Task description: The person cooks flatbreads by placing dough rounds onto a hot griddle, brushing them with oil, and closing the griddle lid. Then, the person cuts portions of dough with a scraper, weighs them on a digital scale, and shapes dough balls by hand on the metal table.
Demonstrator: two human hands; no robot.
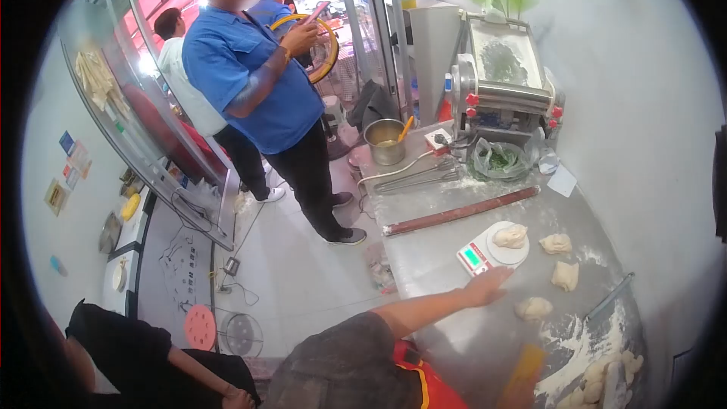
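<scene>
My left hand (488,286) is stretched over the metal table beside a white digital scale (475,257), its fingers extended and nothing visible in them. On the scale's round plate lies a dough piece (510,236). Other dough pieces lie to the right, one (556,244) beside the scale, one (565,276) nearer, and another (534,308) just past my left hand. At the bottom, my right hand (518,394) is blurred and appears closed on a yellow dough scraper (528,365). A larger heap of dough (598,382) sits amid flour at the lower right.
A rolling pin (462,210) lies across the table beyond the scale. Behind it stand a dough-rolling machine (506,91), a bagged bowl of greens (500,160) and a metal pot (386,142). A person in a blue shirt (261,79) stands left of the table; another person's hand (238,398) is lower left.
</scene>
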